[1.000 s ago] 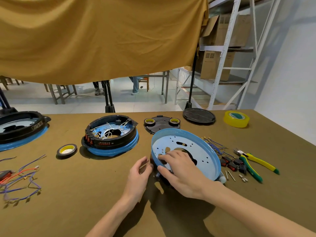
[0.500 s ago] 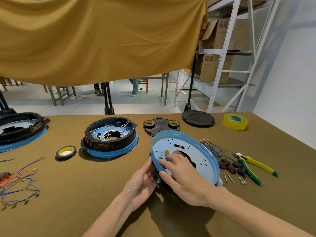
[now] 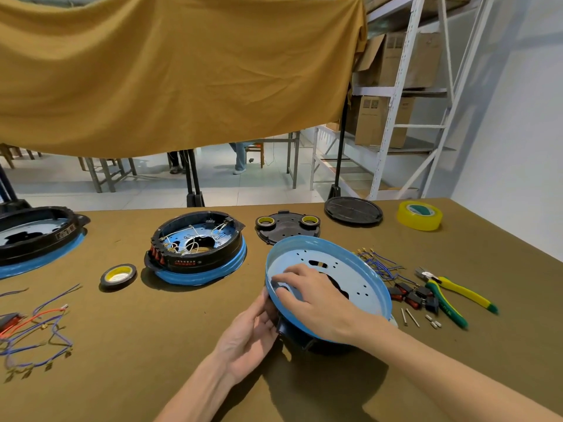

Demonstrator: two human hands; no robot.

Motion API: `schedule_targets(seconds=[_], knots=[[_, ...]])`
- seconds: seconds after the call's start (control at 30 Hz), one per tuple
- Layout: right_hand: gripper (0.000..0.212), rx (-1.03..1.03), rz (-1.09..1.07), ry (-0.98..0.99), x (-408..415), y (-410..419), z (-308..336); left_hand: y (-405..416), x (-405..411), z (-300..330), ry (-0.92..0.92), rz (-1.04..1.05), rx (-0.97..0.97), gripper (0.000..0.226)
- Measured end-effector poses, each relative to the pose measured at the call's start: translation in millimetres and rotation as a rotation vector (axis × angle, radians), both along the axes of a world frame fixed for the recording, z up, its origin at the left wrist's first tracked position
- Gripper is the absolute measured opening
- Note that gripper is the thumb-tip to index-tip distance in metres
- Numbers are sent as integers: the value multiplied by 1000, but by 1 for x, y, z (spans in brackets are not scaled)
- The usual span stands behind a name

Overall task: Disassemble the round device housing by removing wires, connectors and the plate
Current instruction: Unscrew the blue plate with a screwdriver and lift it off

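Table (image 3: 137, 360), near edge, right of middle: blue plate (image 3: 359, 278) tilted up, far rim high, near rim low on a dark housing part (image 3: 300, 339) under it. Looks like thin pressed sheet metal: light, stiff, smooth paint so probably slippery, and the rim and centre cutout may be sharp. Best taken at the rim, or hooked through the cutout.

Second housing (image 3: 198, 248), still wired, sits mid-table, well apart.

Right hand (image 3: 316, 303) lies inside the dish, fingers spread flat on the near-left floor of the plate, pressing rather than pinching. Left hand (image 3: 253, 333) is against the outside of the left rim, fingers together; its tips are hidden behind the rim, so can't tell if they hook under.

Pliers (image 3: 451, 296) near the right edge. Pulled wires (image 3: 377, 263) and connectors (image 3: 411, 295) just right of the plate.
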State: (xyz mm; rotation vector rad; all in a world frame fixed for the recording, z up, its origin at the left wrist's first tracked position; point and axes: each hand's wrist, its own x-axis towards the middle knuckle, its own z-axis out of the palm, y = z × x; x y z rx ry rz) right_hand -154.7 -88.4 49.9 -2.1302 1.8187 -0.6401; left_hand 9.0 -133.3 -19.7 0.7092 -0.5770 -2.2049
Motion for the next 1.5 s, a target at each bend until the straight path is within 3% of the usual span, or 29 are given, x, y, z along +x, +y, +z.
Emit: schedule_targets(seconds=[0.23,0.4,0.63,0.93,1.03,1.17,1.3,1.5], knots=[[74,26,-8,-58,4,0,-7,1,-6,-2,-266,155,-57,52],[76,-17,-20,-107,9,0,-14,2,-5,-3,-369,215,-64,53],[72,-58,-29,-113,10,-1,-18,1,-1,1,-318,151,-12,56],[71,-145,-22,-291,5,7,-11,3,-3,13,5,-21,137,49],[70,-204,-38,-301,6,11,-13,2,-3,12,-30,-21,44,47],[67,-104,-10,-131,11,9,-13,2,0,7,-133,-21,-76,43],[75,-127,-29,-112,11,9,-8,3,1,5,-131,3,-110,39],[65,-124,-50,-76,6,12,-13,1,2,5,-112,26,-128,37]])
